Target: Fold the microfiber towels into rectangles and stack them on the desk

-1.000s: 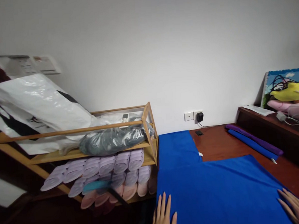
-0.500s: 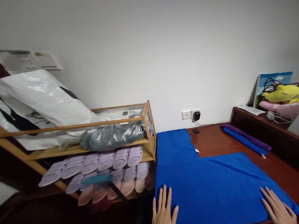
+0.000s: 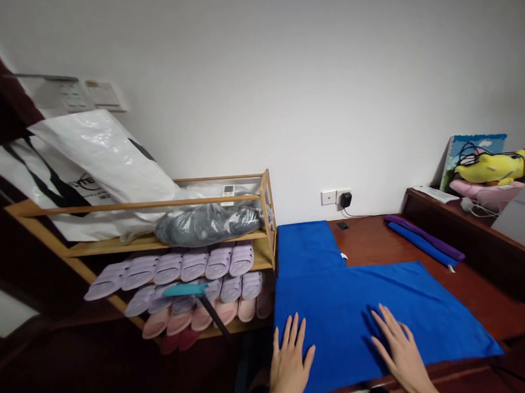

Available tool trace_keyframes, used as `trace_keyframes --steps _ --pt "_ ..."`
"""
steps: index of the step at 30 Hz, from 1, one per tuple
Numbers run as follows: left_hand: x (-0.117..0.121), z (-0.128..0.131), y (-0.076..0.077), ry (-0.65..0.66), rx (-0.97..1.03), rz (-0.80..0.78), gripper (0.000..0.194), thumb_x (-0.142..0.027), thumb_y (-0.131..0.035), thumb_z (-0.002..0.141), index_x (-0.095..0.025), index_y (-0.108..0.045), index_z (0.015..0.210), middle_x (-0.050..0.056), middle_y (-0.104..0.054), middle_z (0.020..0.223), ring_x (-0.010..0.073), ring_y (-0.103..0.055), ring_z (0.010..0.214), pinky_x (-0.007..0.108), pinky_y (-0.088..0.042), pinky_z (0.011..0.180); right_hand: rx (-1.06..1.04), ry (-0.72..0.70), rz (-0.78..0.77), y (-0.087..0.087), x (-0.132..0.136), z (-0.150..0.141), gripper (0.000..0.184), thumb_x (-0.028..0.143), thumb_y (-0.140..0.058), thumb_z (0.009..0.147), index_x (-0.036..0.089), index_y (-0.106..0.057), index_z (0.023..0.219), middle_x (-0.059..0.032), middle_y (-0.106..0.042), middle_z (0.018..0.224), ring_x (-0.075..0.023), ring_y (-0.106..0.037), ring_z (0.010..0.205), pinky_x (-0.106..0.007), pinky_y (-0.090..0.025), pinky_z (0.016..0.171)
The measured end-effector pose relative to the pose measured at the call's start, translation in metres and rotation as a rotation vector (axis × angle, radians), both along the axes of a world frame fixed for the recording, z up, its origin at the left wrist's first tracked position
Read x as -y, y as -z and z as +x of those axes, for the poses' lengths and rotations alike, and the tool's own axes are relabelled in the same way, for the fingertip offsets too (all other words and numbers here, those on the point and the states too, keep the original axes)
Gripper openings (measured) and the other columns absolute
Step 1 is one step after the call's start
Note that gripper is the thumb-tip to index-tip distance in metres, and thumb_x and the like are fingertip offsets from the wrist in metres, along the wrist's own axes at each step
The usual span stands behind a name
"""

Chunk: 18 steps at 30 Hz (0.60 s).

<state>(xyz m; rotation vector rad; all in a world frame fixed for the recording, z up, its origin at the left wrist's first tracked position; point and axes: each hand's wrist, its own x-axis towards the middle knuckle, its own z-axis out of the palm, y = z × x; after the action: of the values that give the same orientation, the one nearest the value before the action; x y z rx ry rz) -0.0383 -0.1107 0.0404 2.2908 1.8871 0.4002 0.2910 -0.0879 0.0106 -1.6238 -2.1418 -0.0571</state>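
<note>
A blue cloth point(image 3: 340, 310) lies spread over the front of the brown wooden desk point(image 3: 376, 243). My left hand point(image 3: 289, 361) rests on its left side, fingers stretched out. Over the middle of the same cloth is my right hand point(image 3: 400, 349), open, palm down, with a shadow beside its fingers; whether it touches the fabric I cannot tell. Another blue cloth point(image 3: 308, 247), with a small white tag, lies behind, meeting the spread one. At the desk's right lie a folded blue cloth point(image 3: 419, 246) and a purple cloth point(image 3: 438, 242) side by side.
A wooden shoe rack point(image 3: 268, 220) stands left of the desk, holding lilac slippers point(image 3: 195, 264) and a white bag point(image 3: 104, 153). A teal-topped stick point(image 3: 186, 290) leans before it. A black plug point(image 3: 345, 200) sits in the wall socket. A yellow plush toy point(image 3: 492, 167) lies on the raised right ledge.
My right hand has moved left from the cloth's right edge to its middle. My left hand stays near the left edge. The view has shifted slightly.
</note>
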Motion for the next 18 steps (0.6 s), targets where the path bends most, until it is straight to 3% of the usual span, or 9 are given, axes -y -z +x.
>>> trace_keyframes --steps 3,8,12,15,18 --pt "0.005 -0.001 0.000 0.016 0.006 -0.006 0.055 -0.046 -0.029 0.094 -0.031 -0.011 0.145 0.001 -0.018 0.153 0.0277 -0.017 0.140 0.055 -0.016 0.112 0.028 -0.036 -0.041 0.003 0.000 -0.029 0.062 0.051 -0.043 0.086 0.036 -0.024 0.143 -0.0046 -0.036 0.147 -0.0291 -0.036 0.132 -0.051 -0.038 0.100" --pt "0.010 0.001 -0.001 0.008 -0.006 0.009 0.056 -0.047 -0.028 0.094 -0.030 -0.013 0.145 0.002 -0.018 0.153 0.0283 -0.017 0.140 0.056 -0.016 0.112 0.039 -0.060 -0.051 0.008 0.004 -0.024 0.063 0.049 -0.042 0.087 0.035 -0.020 0.144 -0.0051 -0.033 0.148 -0.0288 -0.031 0.134 -0.052 -0.037 0.102" --pt "0.012 -0.001 0.012 0.003 0.045 -0.011 0.057 -0.047 -0.029 0.093 -0.030 -0.015 0.145 0.003 -0.017 0.152 0.0287 -0.016 0.140 0.057 -0.015 0.111 -0.020 -0.082 -0.070 -0.003 0.012 -0.020 0.060 0.047 -0.043 0.087 0.038 -0.022 0.143 -0.0041 -0.032 0.148 -0.0286 -0.033 0.133 -0.053 -0.039 0.101" --pt "0.013 -0.008 0.026 0.009 0.103 -0.075 0.061 -0.046 -0.041 0.087 -0.031 -0.023 0.144 0.003 -0.020 0.152 0.0311 -0.018 0.139 0.059 -0.015 0.110 -0.156 -0.038 -0.026 -0.011 0.022 -0.010 0.050 0.046 -0.046 0.085 0.038 -0.041 0.134 -0.0040 -0.040 0.145 -0.0297 -0.043 0.127 -0.051 -0.044 0.097" --pt "0.002 -0.005 0.019 0.009 0.161 -0.105 0.056 -0.047 -0.049 0.081 -0.033 -0.044 0.135 0.003 -0.028 0.150 0.0321 -0.023 0.138 0.056 -0.020 0.109 -0.326 -0.020 -0.029 -0.013 0.038 0.001 0.027 0.047 -0.050 0.081 0.036 -0.067 0.098 -0.0018 -0.067 0.111 -0.0317 -0.061 0.104 -0.045 -0.056 0.078"
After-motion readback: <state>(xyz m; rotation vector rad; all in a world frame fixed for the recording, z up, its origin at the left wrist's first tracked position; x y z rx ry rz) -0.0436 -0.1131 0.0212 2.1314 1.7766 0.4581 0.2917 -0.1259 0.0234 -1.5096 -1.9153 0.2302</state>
